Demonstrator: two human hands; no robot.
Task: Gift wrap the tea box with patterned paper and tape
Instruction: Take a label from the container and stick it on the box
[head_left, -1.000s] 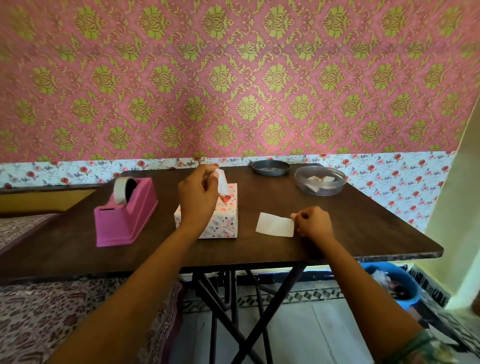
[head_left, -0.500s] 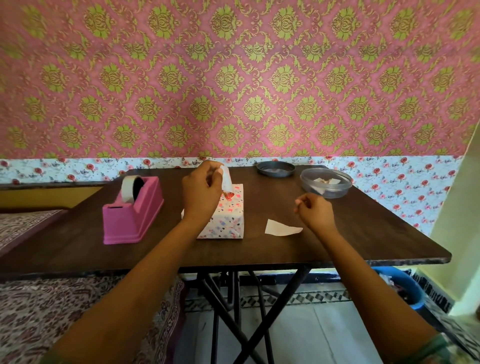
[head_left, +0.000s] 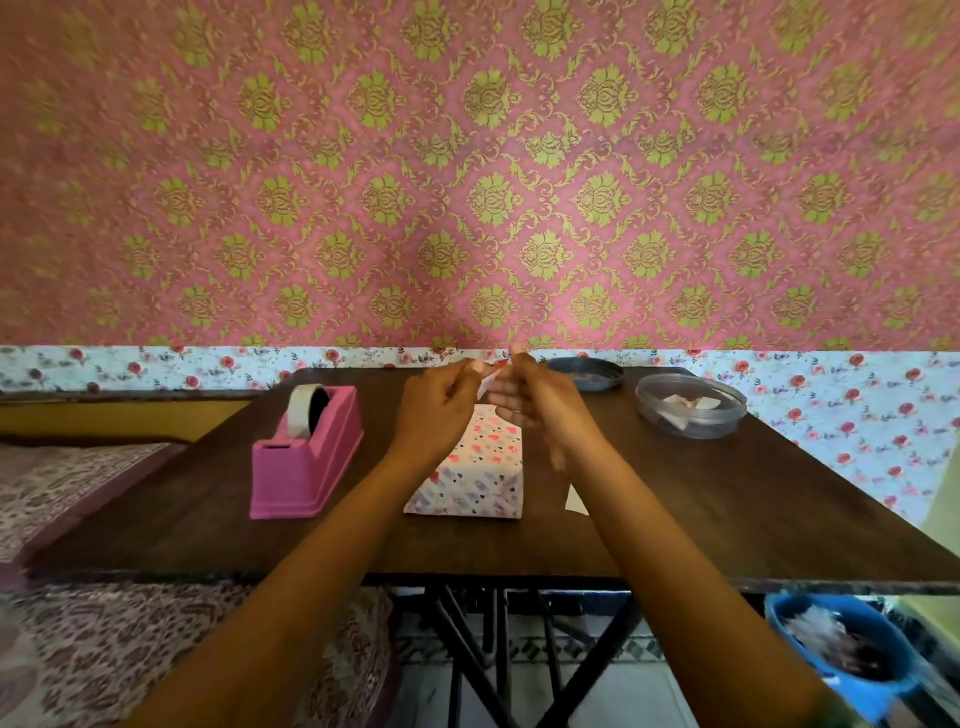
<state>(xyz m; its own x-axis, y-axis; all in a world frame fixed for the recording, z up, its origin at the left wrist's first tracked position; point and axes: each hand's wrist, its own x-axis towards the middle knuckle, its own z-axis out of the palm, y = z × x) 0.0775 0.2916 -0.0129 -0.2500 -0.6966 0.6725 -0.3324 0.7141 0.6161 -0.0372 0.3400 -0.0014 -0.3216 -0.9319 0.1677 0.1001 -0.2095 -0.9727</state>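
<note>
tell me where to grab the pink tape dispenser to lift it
Come from above and clamp the pink plastic tape dispenser across its two long side walls, around the middle. The white tape roll stands up at the far end and the near end probably carries the cutter, so both ends are poor holds.
</note>
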